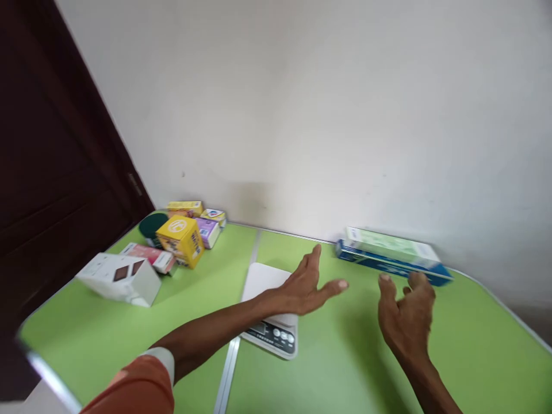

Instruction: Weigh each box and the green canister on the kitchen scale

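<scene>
My left hand [308, 284] reaches over a white kitchen scale [263, 280], fingers stretched and thumb apart, holding nothing. The forearm crosses the scale and hides part of its middle; the buttons and part of the display show at its near edge. My right hand [407, 313] hovers over the right side of the table, thumb and fingers apart with nothing seen between them. Just beyond it lie two long flat boxes, a pale green one [390, 244] stacked on a blue one [383, 261], close to the wall.
On the left of the green table [194, 345] stand a white box [123, 279], a pink-and-white box [149, 256], a yellow box [181, 238], a purple box [208, 231], a dark round-topped container [153, 225] and other small yellow boxes [185, 208]. A wall runs along the back.
</scene>
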